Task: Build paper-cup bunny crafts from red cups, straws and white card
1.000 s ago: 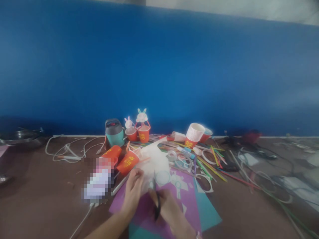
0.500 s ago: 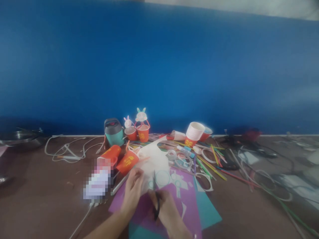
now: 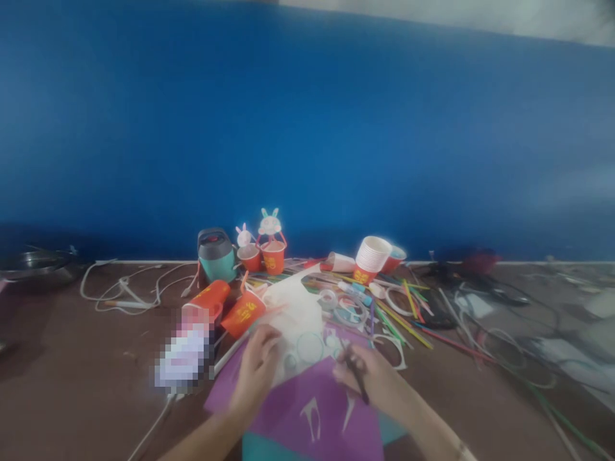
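My left hand [image 3: 259, 365] has its fingers curled at the left edge of a white paper [image 3: 300, 310] with circles drawn on it. Dark-handled scissors [image 3: 355, 371] are in my right hand [image 3: 368, 378], over the right side of the purple sheet [image 3: 288, 410]. White scraps [image 3: 311, 419] lie on that purple sheet, which rests on a teal sheet [image 3: 269, 448]. Just above my right hand are small white cut pieces [image 3: 331, 339], partly covered by it.
Orange cups [image 3: 244, 314] lie left of the paper, near a teal container [image 3: 217, 259]. Rabbit figures [image 3: 270, 224] stand on cups at the back. Stacked cups [image 3: 372, 256], tape rolls [image 3: 350, 308] and coloured sticks [image 3: 406, 323] lie right. Cables [image 3: 125, 294] sprawl left.
My right hand has moved right with the scissors, away from my left hand and the white paper. A white scrap now shows on the purple sheet where my right hand was.
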Demonstrator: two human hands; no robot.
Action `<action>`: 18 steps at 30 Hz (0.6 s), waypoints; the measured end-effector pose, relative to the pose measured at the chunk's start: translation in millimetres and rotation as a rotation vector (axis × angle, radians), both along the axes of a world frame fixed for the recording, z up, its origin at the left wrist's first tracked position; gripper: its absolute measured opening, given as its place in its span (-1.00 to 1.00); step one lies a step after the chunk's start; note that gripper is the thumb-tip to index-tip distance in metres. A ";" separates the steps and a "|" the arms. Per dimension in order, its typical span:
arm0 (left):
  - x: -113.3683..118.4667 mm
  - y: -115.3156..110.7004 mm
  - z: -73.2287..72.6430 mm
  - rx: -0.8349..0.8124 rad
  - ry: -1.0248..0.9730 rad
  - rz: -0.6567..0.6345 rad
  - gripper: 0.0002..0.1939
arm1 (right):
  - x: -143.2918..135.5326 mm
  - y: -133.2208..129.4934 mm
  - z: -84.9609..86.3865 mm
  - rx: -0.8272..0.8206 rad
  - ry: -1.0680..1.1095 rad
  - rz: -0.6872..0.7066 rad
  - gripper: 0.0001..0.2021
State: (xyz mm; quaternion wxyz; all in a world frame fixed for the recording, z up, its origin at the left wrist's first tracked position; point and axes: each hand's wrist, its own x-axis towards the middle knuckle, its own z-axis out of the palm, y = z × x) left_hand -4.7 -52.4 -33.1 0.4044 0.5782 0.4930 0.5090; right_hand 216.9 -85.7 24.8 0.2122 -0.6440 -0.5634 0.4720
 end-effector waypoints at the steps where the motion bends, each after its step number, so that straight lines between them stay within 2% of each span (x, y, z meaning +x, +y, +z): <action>1: 0.4 0.6 -1.7 0.041 0.049 -0.022 -0.87 | -0.8 5.3 -2.1 0.100 -0.090 -0.076 -0.83; 3: 1.1 1.3 -5.3 0.113 0.164 -0.050 -0.82 | -8.8 15.1 -7.8 0.227 -0.267 -0.168 -0.77; 5: 1.5 1.8 -9.7 0.156 0.291 -0.092 -0.74 | -19.6 22.3 -12.4 0.272 -0.375 -0.181 -0.72; 11: 3.7 5.4 -21.7 0.222 0.662 -0.216 -0.47 | -35.1 30.6 -12.7 0.300 -0.418 -0.178 -0.78; 15: 4.3 9.3 -14.2 0.255 0.822 -0.268 -0.42 | -38.3 27.3 -14.9 0.344 -0.337 -0.101 -0.68; 18: 3.2 12.4 -7.3 0.260 0.857 -0.299 -0.48 | -41.7 19.3 -15.4 0.407 -0.314 -0.012 -0.58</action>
